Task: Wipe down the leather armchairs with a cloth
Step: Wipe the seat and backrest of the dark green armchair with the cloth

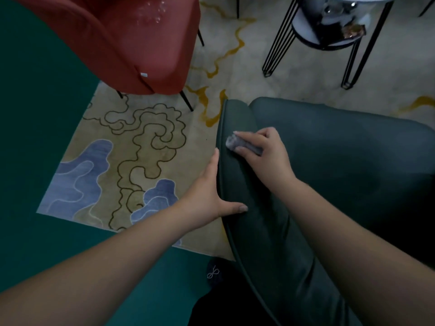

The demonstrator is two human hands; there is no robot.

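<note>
On the green armchair's (329, 161) arm, the bunched cloth (242, 144) is pinched by the right hand (263, 154), the left hand (209, 196) is laid flat, and streaks may be missed.

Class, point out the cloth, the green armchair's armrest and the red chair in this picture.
cloth (231, 142): head view, its grey bunched end beyond the right hand's fingers.
green armchair's armrest (237, 118): head view, its rounded front end.
red chair (141, 43): head view, its seat.
</note>
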